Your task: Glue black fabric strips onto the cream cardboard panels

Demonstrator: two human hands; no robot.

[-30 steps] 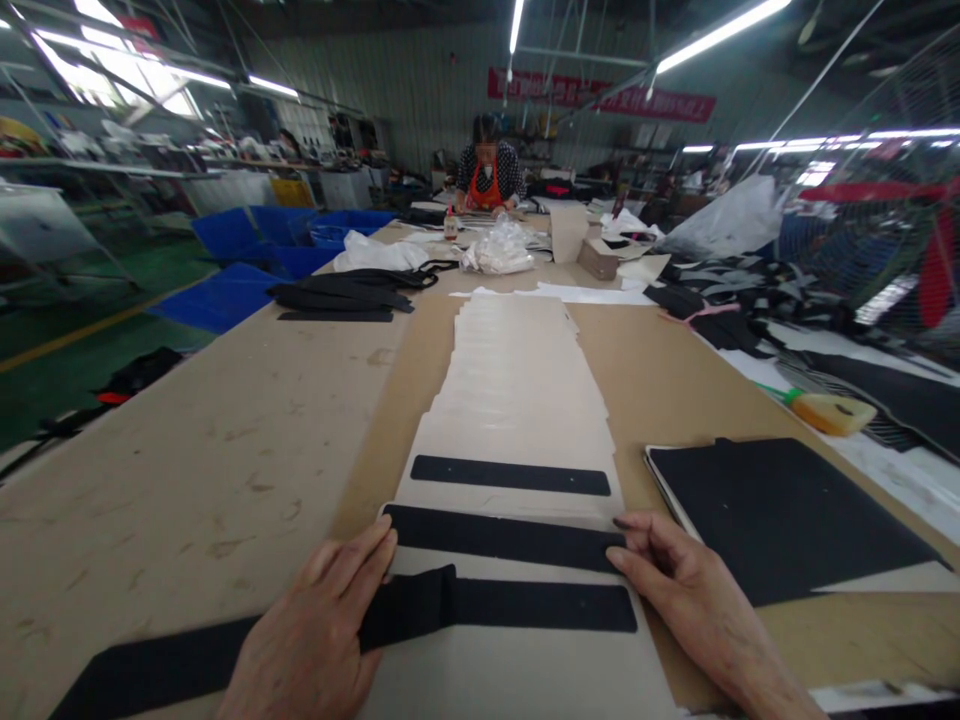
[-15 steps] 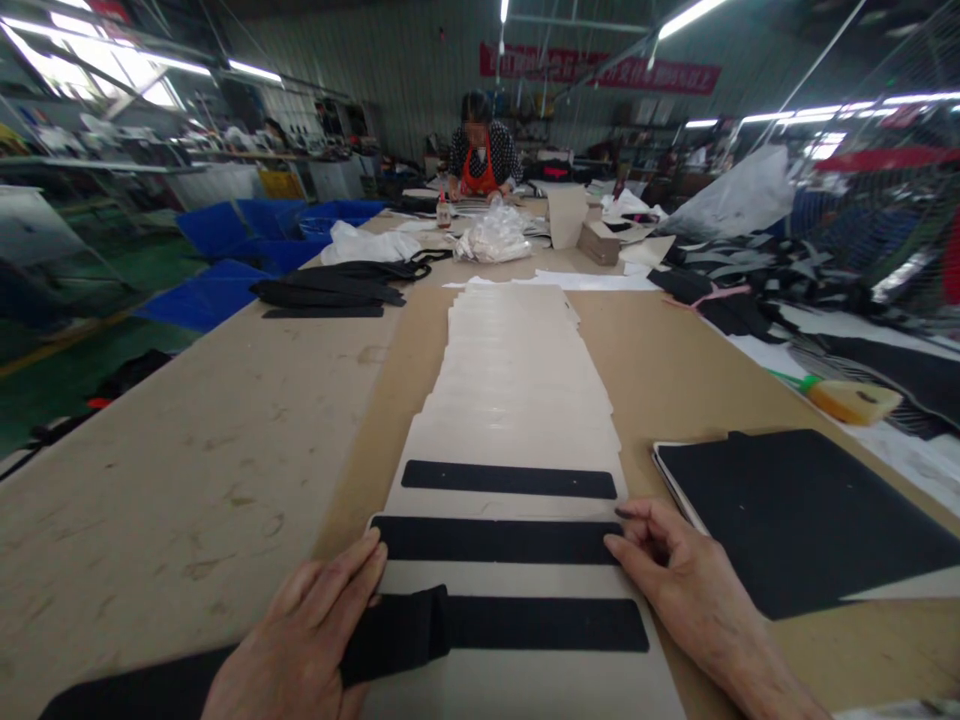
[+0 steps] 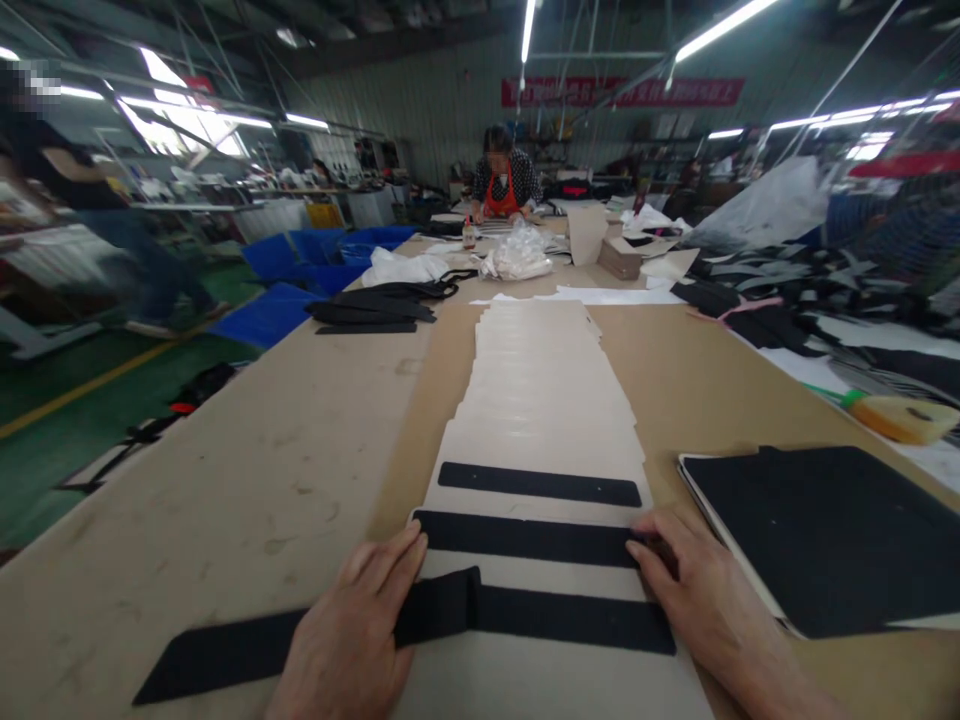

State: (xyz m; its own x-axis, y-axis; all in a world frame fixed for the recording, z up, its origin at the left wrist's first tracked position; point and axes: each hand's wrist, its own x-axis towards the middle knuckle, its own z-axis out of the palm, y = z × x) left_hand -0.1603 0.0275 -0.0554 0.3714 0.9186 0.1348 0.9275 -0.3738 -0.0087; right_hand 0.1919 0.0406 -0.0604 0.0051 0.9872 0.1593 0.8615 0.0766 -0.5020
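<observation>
Worktable (image 3: 247,500), dark panel (image 3: 832,535); left grip (image 3: 356,620), closure unclear, right grip (image 3: 709,590) pinched on middle strip (image 3: 525,538)

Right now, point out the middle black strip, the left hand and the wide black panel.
Middle black strip (image 3: 525,538): head view, centre of its upper face.
Left hand (image 3: 354,622): head view, back of the hand.
Wide black panel (image 3: 844,540): head view, middle of its upper face.

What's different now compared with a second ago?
The right end of the middle black strip has swung forward, so it lies about parallel with the nearer black strip. Another person has come into view at far left. The left hand and right hand stay at the middle strip's ends.
</observation>
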